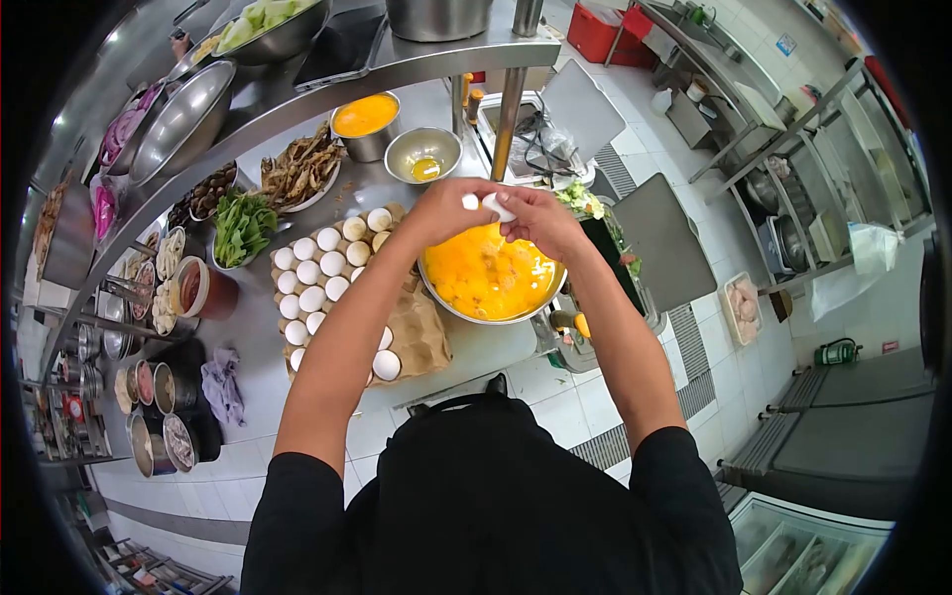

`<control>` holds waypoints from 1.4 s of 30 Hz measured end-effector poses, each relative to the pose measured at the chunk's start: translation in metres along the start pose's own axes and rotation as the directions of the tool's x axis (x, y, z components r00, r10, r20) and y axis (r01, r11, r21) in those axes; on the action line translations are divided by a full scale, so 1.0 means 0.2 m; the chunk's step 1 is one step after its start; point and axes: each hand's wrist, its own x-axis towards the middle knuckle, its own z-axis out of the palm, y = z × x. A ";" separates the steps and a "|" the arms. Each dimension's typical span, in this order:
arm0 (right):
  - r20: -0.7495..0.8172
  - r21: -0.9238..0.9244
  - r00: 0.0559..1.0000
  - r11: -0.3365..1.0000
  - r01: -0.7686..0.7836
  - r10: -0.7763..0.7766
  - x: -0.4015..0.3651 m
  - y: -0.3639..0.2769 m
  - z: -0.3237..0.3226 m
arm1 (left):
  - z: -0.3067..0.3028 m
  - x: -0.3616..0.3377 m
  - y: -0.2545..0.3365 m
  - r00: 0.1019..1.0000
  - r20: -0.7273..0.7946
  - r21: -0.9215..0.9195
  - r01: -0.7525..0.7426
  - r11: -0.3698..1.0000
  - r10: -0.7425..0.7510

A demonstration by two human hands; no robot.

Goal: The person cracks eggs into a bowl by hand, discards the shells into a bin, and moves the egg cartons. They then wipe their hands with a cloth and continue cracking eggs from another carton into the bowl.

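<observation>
Both hands are raised close together over a large metal bowl (pixel 426 281) of beaten-looking yellow egg (pixel 491 273). My left hand (pixel 443 211) is closed, with a white piece of eggshell showing between its fingers. Pinched in the fingers of my right hand (pixel 545 218) is another white eggshell (pixel 499 207), close to the left fingertips. Whether the two pieces still join is hidden by the fingers. Left of the bowl lies a cardboard egg tray (pixel 421 332), with several white eggs (pixel 311 298) in it, partly behind my left forearm.
Beyond the bowl stand a small metal bowl (pixel 423 156) with some yellow liquid and a pot of yellow egg (pixel 365 117). A metal shelf post (pixel 511 124) rises just behind my hands. Leafy greens (pixel 244 228) and a tub of red sauce (pixel 203 291) sit to the left.
</observation>
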 end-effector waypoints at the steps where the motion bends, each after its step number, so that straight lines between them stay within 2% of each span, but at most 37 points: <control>1: -0.030 -0.084 0.999 0.996 0.033 -0.036 0.00 0.02 0.02 | 0.02 -0.04 0.01 0.999 -0.036 0.037 0.012 0.999 -0.010; 2: -0.030 -0.082 0.999 0.996 0.033 -0.035 -0.01 0.02 0.03 | 0.03 -0.06 0.01 0.999 -0.035 0.038 0.013 0.999 -0.012; 4: -0.026 -0.418 0.999 0.908 0.033 -0.048 -0.03 0.00 0.05 | 0.04 -0.11 0.01 0.996 -0.062 0.050 0.069 0.996 -0.065; 6: -0.034 -0.465 0.998 0.885 0.030 -0.052 -0.03 0.01 0.06 | 0.04 -0.13 -0.01 0.996 -0.085 0.103 0.044 0.994 -0.035; 8: -0.017 -0.615 0.998 0.787 0.042 -0.066 -0.02 0.01 0.06 | 0.05 -0.15 -0.05 0.991 -0.099 0.232 -0.068 0.970 0.093; 9: -0.015 -0.615 0.998 0.788 0.041 -0.063 -0.04 -0.01 0.08 | 0.04 -0.16 -0.05 0.991 -0.100 0.231 -0.065 0.971 0.090; 11: 0.049 -0.871 0.955 0.455 0.183 -0.291 -0.10 -0.08 0.12 | 0.03 -0.17 -0.03 0.971 -0.089 0.372 -0.176 0.911 0.223; 15: 0.043 -0.857 0.928 0.464 0.224 -0.370 -0.12 -0.10 0.12 | -0.01 -0.17 0.10 0.970 -0.086 0.412 -0.174 0.894 0.228; 18: -0.034 -0.800 0.884 0.543 0.255 -0.466 -0.13 -0.12 0.09 | 0.01 -0.12 0.22 0.967 -0.108 0.381 -0.174 0.908 0.231; 20: -0.162 -0.647 0.886 0.725 0.236 -0.433 -0.17 -0.18 0.02 | 0.05 -0.04 0.29 0.947 -0.141 0.339 -0.226 0.913 0.287; 21: -0.238 -0.649 0.865 0.735 0.196 -0.441 -0.21 -0.20 -0.02 | 0.08 0.00 0.32 0.921 -0.170 0.342 -0.279 0.897 0.351; 22: -0.298 -0.602 0.870 0.785 0.149 -0.393 -0.24 -0.24 -0.09 | 0.12 0.04 0.34 0.920 -0.164 0.339 -0.286 0.896 0.355; 23: -0.312 -0.833 0.795 0.552 0.035 -0.520 -0.30 -0.26 -0.18 | 0.15 0.08 0.35 0.929 -0.224 0.247 -0.236 0.940 0.293; 24: -0.271 -0.956 0.720 0.267 -0.123 -0.639 -0.33 -0.28 -0.23 | 0.19 0.13 0.36 0.934 -0.279 0.151 -0.187 0.971 0.223; 25: -0.279 -0.954 0.717 0.270 -0.130 -0.639 -0.34 -0.26 -0.25 | 0.25 0.19 0.30 0.938 -0.314 0.006 -0.152 0.988 0.146; 26: -0.219 -0.972 0.686 0.215 -0.094 -0.694 -0.35 -0.23 -0.26 | 0.32 0.25 0.24 0.939 -0.309 0.004 -0.157 0.988 0.151; 27: -0.152 -0.987 0.651 0.153 -0.055 -0.744 -0.35 -0.22 -0.26 | 0.36 0.29 0.20 0.974 -0.211 -0.483 -0.032 0.875 -0.080; 28: -0.174 -0.921 0.744 0.375 0.109 -0.646 -0.34 -0.19 -0.17 | 0.40 0.31 0.19 0.971 -0.007 -0.836 0.127 0.534 -0.241; 29: -0.117 -0.916 0.787 0.373 0.150 -0.606 -0.30 -0.17 -0.13 | 0.43 0.31 0.18 0.971 0.055 -0.910 0.146 0.388 -0.235; 31: -0.055 -0.906 0.824 0.375 0.197 -0.564 -0.20 -0.10 -0.09 | 0.41 0.29 0.12 0.972 0.070 -0.883 0.165 0.439 -0.224; 32: -0.221 -0.780 0.805 0.595 0.193 -0.550 -0.13 -0.08 -0.08 | 0.39 0.26 0.09 0.973 0.086 -0.855 0.183 0.485 -0.215; 33: -0.374 -0.602 0.786 0.774 0.198 -0.493 -0.05 -0.07 -0.08 | 0.36 0.22 0.08 0.960 -0.012 -0.850 0.139 0.509 -0.281; 34: -0.367 -0.600 0.789 0.773 0.204 -0.493 0.06 -0.04 -0.10 | 0.32 0.20 0.07 0.958 -0.020 -0.849 0.135 0.512 -0.286; 35: -0.551 -0.447 0.624 0.828 0.339 -0.554 0.20 0.01 -0.15 | 0.29 0.18 0.05 0.940 -0.072 -0.764 0.163 0.625 -0.334; 36: -0.723 -0.302 0.440 0.816 0.492 -0.533 0.33 0.04 -0.17 | 0.25 0.15 0.03 0.918 -0.131 -0.664 0.199 0.721 -0.374; 37: -0.816 -0.311 0.311 0.823 0.475 -0.488 0.42 0.04 -0.15 | 0.21 0.13 0.02 0.916 -0.119 -0.663 0.214 0.717 -0.383; 38: -0.811 -0.308 0.321 0.823 0.477 -0.490 0.47 0.04 -0.14 | 0.19 0.11 0.01 0.913 -0.130 -0.664 0.210 0.718 -0.387; 40: -0.631 -0.139 0.711 0.947 0.291 -0.311 0.48 0.00 -0.08 | 0.16 0.08 -0.01 0.894 -0.190 -0.577 0.233 0.783 -0.406; 41: -0.580 -0.003 0.783 0.962 0.273 -0.224 0.46 0.02 -0.04 | 0.14 0.06 -0.02 0.889 -0.195 -0.582 0.234 0.779 -0.413; 42: -0.576 -0.005 0.786 0.963 0.270 -0.224 0.42 0.01 -0.03 | 0.12 0.05 -0.02 0.919 -0.221 -0.430 0.209 0.878 -0.327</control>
